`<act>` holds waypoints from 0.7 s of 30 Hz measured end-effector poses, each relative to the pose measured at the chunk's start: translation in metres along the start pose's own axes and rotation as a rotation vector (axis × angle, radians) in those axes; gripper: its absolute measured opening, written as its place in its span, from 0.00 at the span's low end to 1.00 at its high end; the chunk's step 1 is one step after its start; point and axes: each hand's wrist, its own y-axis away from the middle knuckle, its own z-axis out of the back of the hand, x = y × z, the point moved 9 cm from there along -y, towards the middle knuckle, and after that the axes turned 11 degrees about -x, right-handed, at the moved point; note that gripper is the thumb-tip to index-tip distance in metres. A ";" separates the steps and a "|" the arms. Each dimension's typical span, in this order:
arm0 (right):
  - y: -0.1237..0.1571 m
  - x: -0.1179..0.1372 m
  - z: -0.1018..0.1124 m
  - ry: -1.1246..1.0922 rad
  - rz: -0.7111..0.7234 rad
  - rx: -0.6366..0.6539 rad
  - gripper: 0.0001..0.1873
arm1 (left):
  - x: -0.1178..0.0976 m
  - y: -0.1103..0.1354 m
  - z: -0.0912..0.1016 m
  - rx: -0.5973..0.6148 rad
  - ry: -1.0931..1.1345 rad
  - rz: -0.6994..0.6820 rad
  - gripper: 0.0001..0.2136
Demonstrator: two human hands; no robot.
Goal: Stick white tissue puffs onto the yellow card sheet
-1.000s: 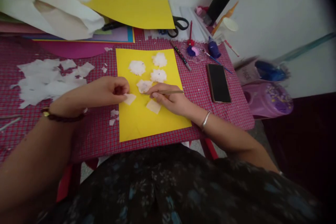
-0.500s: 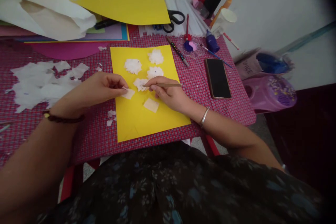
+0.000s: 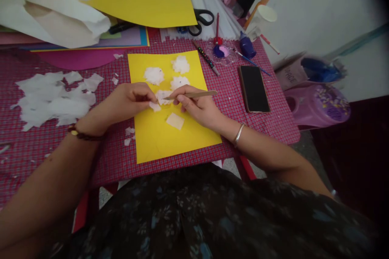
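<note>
A yellow sheet (image 3: 170,137) lies on the red checked tablecloth (image 3: 112,162). Three fluffy white tissue clusters (image 3: 153,75) sit on its upper half, and a fourth one (image 3: 162,96) lies between my hands. My left hand (image 3: 130,99) pinches a small white tissue piece (image 3: 154,107) beside that fourth cluster. In my right hand (image 3: 199,107) a thin wooden stick (image 3: 194,94) is gripped like a pen, its tip on the same cluster. Another tissue square (image 3: 175,121) lies loose just below my right hand.
A heap of torn white tissue (image 3: 51,99) lies at the left. Scissors (image 3: 199,22), a beaded pen (image 3: 206,60), a paint palette (image 3: 221,52), a blue bottle (image 3: 246,46) and a black phone (image 3: 254,88) lie at the right. Coloured papers (image 3: 142,6) are stacked at the back. A purple container (image 3: 316,107) stands off the table's right edge.
My left hand has moved right with its tissue piece, up against the fourth cluster. The stick in my right hand has tilted slightly upward.
</note>
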 end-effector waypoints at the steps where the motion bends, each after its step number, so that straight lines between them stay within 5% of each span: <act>1: 0.000 0.002 -0.003 0.001 0.017 0.021 0.16 | 0.002 0.002 0.002 0.053 0.012 0.008 0.09; 8: 0.004 0.008 -0.017 0.183 0.110 0.139 0.14 | 0.027 0.013 0.010 0.263 -0.017 0.066 0.11; 15: 0.004 0.008 -0.013 0.312 0.090 0.088 0.15 | 0.025 0.007 0.009 0.125 0.012 0.124 0.09; 21: 0.000 -0.012 -0.005 0.136 -0.091 -0.012 0.15 | 0.015 0.010 0.000 0.050 0.336 0.291 0.11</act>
